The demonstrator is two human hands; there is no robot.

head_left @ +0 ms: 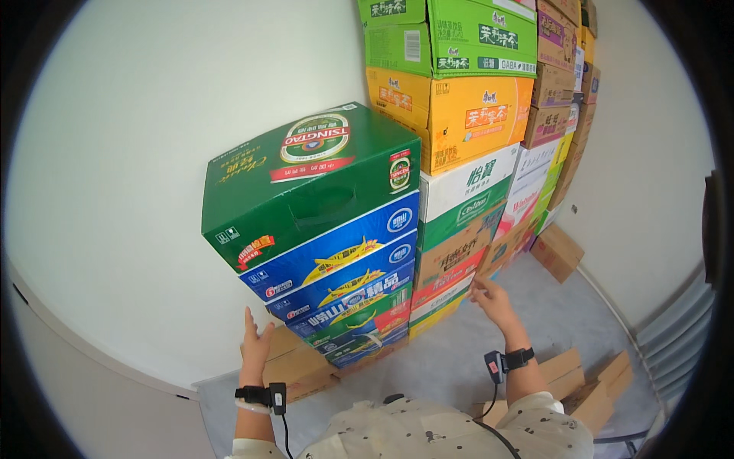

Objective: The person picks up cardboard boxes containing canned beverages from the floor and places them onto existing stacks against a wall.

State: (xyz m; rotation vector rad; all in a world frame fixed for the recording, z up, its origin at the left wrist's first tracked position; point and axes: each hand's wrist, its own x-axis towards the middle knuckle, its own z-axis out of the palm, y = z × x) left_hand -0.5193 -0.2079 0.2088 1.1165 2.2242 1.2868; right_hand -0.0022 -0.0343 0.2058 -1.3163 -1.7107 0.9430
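A tall stack of cartons stands before me. On its top lies a dark green beer carton (pixel 321 180) with a red band and a hand slot in its side. Beneath it are a blue carton (pixel 336 241) with yellow print and several more blue and green ones. My left hand (pixel 255 343) is raised beside the lower left corner of this stack, fingers apart and holding nothing. My right hand (pixel 492 298) hovers to the right of the stack, near the neighbouring column's lower boxes. Its fingers are loosely bent and apart, with nothing visible in them.
Behind and right, a taller column has a yellow carton (pixel 482 118) beneath a green carton (pixel 482 38). More brown cartons (pixel 552 84) run toward the far corner. A lone brown box (pixel 557 252) sits on the grey floor. Opened cardboard (pixel 562 372) lies at lower right.
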